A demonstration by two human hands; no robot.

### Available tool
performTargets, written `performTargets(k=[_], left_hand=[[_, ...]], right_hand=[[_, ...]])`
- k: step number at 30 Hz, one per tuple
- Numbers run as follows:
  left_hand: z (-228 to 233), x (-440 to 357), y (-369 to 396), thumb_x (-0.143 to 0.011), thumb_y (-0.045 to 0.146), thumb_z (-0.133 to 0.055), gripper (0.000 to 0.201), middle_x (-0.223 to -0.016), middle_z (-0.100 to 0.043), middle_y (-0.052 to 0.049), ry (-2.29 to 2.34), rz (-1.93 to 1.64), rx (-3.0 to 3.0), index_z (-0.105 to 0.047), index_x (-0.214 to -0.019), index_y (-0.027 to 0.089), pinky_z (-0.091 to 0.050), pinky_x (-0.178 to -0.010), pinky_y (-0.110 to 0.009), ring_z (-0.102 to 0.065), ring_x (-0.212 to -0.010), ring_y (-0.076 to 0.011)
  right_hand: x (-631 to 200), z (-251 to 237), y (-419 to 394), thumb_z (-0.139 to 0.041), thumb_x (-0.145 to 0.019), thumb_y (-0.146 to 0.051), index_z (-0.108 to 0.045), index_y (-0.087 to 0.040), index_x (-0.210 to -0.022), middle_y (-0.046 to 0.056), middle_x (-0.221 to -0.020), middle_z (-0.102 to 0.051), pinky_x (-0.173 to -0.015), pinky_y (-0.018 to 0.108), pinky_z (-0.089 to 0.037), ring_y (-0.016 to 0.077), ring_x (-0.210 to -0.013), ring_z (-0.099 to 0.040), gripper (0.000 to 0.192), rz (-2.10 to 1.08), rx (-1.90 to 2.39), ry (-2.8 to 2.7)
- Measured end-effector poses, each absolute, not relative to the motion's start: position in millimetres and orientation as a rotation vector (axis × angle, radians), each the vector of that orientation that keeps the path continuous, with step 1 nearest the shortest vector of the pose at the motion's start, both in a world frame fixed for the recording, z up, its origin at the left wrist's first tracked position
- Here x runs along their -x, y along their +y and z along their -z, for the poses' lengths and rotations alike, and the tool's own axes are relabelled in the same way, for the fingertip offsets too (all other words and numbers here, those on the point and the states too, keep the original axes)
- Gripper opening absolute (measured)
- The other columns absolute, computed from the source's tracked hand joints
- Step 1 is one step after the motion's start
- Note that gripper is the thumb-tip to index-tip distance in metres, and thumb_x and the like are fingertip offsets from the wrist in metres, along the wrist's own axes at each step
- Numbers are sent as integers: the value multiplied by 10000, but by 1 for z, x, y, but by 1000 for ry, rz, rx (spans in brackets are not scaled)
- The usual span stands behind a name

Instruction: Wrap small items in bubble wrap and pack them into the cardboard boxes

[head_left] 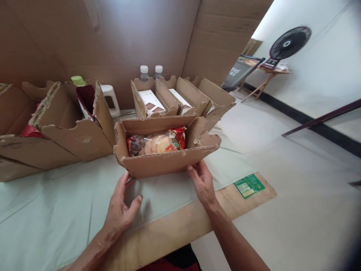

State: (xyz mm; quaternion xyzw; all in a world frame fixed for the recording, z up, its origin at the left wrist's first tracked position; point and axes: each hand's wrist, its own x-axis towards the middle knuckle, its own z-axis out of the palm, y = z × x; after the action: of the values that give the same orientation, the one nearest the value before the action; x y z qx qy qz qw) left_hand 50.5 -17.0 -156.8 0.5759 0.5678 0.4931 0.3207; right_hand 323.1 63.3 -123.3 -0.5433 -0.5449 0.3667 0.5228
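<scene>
An open cardboard box (160, 162) stands on the table near its front edge, with a clear food packet (158, 143) with red ends lying inside. My right hand (202, 181) touches the box's front right lower corner with its fingertips. My left hand (122, 205) hovers with fingers apart just below the front left corner, its fingertips close to the box. Neither hand holds anything.
A pale green cloth (56, 210) covers the table. A larger torn cardboard box (70, 139) sits left, smaller boxes (180, 99) and two bottles (150, 72) behind. A cardboard wall (113, 37) backs the table. A green label (248, 185) lies at the table's corner. A fan (289, 42) stands far right.
</scene>
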Motion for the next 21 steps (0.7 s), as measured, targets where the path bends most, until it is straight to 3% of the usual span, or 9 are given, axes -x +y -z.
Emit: performTargets(k=[7,12,16,21], left_hand=[[154,-52,-17,-952,293,-623,850,-1696,-402,-104,1276,-1108,-1820,-200,-1675,440,-429,-1192,-666,-471,-1506,-397],[146,-48,-9,-965,339,-615,871,-1751,-300,-77,1184,-1014,-1850,-137,-1679,475,-378,-1209,-701,-385,-1557,-420],[151,-42,-3,-974,383,-627,894,-1774,-230,-78,1179,-977,-1815,-92,-1685,471,-412,-1198,-685,-339,-1577,-431],[154,-42,5,-944,356,-632,906,-1766,-249,-111,1218,-965,-1820,-128,-1696,398,-383,-1225,-668,-359,-1571,-417]], right_hand=[[-347,126,66,-651,-950,-492,-647,-232,-1236,71,-1205,-717,-1006,393,-505,247,-1110,-639,386,-743,1318,-1238],[-352,125,82,-638,-944,-465,-632,-222,-1253,69,-1179,-716,-999,389,-503,245,-1104,-630,393,-710,1306,-1262],[-345,126,92,-639,-942,-472,-618,-217,-1226,62,-1130,-712,-977,384,-519,232,-1053,-638,383,-749,1297,-1322],[-344,129,101,-631,-937,-525,-607,-208,-1206,79,-1101,-716,-959,401,-545,235,-1031,-654,416,-725,1293,-1356]])
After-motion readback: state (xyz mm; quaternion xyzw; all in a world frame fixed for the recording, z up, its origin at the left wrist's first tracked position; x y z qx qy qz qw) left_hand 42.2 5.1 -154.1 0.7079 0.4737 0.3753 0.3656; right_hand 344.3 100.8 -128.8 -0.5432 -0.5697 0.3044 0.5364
